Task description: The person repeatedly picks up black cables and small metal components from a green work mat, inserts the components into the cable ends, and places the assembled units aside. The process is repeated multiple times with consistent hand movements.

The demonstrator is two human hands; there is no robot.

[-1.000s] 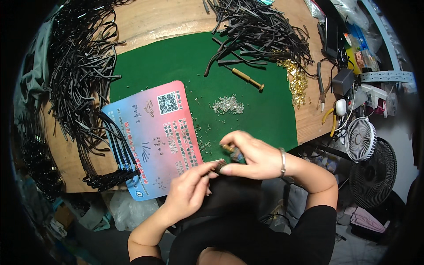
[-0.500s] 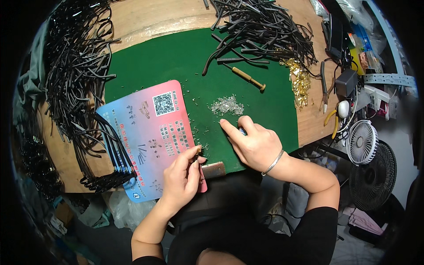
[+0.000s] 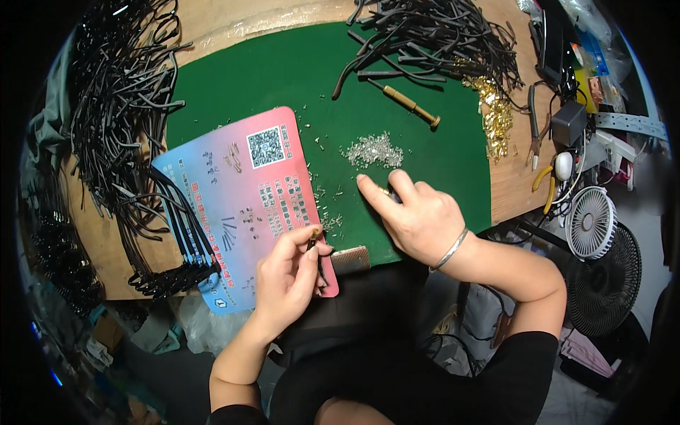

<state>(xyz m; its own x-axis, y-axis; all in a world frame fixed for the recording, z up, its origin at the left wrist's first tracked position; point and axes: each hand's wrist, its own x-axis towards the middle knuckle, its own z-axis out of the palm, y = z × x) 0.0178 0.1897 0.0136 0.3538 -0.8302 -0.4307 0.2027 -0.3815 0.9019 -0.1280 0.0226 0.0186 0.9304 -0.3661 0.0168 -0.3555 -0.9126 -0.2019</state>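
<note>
My left hand [image 3: 289, 276] is closed in a pinch over the lower right edge of a pink and blue printed sheet [image 3: 212, 184]. Between its fingertips is a dark slender piece [image 3: 312, 243] with a gold tip; its lower part is mostly hidden by the fingers. With its index finger stretched to the near edge of a heap of tiny silver screws [image 3: 375, 150], my right hand [image 3: 421, 216] keeps its other fingers curled. Something dark and brassy shows between those fingers, too covered to name. Beyond the heap, a brass screwdriver [image 3: 405, 103] lies on the green mat [image 3: 248, 78].
Black eyeglass temples [image 3: 446, 42] are piled at the far right, beside small gold parts [image 3: 498, 120]. More dark temples [image 3: 120, 134] crowd the left. A small ridged block [image 3: 350, 259] sits at the mat's near edge. Pliers [image 3: 544, 188] and a white fan [image 3: 591, 223] are on the right.
The view has shifted slightly. My right index fingertip stays by the screw heap, and the brassy thing in that hand shows more. The gold tip in my left hand is more visible.
</note>
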